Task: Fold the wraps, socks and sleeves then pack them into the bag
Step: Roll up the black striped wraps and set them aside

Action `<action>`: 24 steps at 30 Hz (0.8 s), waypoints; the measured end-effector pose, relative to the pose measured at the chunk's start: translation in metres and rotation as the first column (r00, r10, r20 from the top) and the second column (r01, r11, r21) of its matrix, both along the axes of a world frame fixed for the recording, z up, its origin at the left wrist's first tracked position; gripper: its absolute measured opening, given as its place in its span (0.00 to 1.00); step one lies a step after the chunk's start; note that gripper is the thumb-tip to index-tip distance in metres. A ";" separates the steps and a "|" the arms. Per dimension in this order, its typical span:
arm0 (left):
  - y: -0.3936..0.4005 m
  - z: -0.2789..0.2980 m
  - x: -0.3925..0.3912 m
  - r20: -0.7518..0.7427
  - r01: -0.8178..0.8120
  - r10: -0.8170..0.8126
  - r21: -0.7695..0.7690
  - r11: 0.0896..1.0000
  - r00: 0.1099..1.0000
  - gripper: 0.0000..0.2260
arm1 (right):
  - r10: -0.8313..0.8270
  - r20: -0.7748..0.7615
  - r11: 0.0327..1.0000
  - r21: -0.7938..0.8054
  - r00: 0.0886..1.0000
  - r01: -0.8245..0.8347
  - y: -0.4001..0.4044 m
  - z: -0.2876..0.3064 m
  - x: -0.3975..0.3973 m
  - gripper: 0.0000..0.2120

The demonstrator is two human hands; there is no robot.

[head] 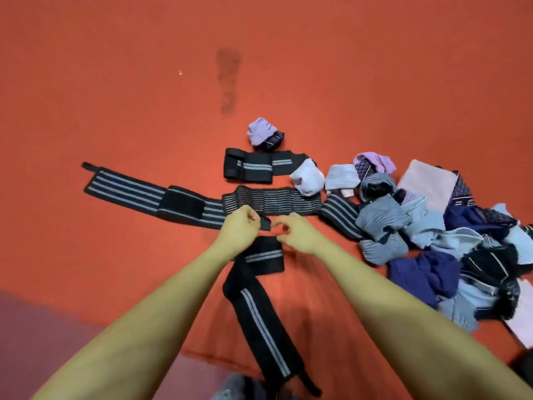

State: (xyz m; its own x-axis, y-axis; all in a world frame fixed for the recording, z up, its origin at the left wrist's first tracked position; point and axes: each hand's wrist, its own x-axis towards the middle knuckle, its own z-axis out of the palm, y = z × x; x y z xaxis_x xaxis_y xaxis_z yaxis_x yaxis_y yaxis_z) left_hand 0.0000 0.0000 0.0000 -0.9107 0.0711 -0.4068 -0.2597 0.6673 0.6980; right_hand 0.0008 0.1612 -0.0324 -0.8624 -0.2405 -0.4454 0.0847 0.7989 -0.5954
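Observation:
A black wrap with grey stripes [261, 301] runs from the bottom centre up to my hands. My left hand [239, 229] pinches its black end tab. My right hand [294, 230] hovers just right of that tab with curled fingers and holds nothing that I can see. Beyond my hands lie a long striped wrap [138, 192], a ribbed black wrap [271, 200] and a folded black wrap [251, 167]. Rolled lilac socks [264, 132] sit at the back. A pile of socks and sleeves [432, 238] fills the right side.
Everything lies on a red floor [144, 82] with a dark stain [227, 79] farther off. A purple mat edge [37, 327] shows at the lower left. A white rolled sock [307, 177] lies beside the folded wrap. No bag is in view.

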 end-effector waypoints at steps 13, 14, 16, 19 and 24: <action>0.006 -0.067 -0.015 -0.138 0.237 -0.258 -0.150 0.960 0.956 0.14 | 0.057 -0.317 0.981 -0.160 0.947 -0.113 0.021 -0.051 0.005 0.14; 0.008 -0.066 -0.018 -0.153 0.268 -0.294 -0.171 0.948 0.943 0.15 | 0.073 -0.362 0.976 -0.164 0.929 -0.140 0.024 -0.052 0.004 0.12; 0.012 -0.064 -0.025 -0.140 0.347 -0.383 -0.228 0.910 0.913 0.14 | 0.072 -0.439 0.965 -0.196 0.896 -0.174 0.027 -0.054 0.003 0.09; 0.015 -0.066 -0.031 -0.065 0.440 -0.467 -0.241 0.865 0.882 0.07 | 0.029 -0.486 0.942 -0.278 0.873 -0.187 0.030 -0.057 0.004 0.09; 0.014 -0.082 -0.023 -0.230 0.473 -0.516 -0.217 0.854 0.825 0.14 | -0.094 -0.297 0.849 -0.523 0.950 -0.080 0.034 -0.063 0.013 0.09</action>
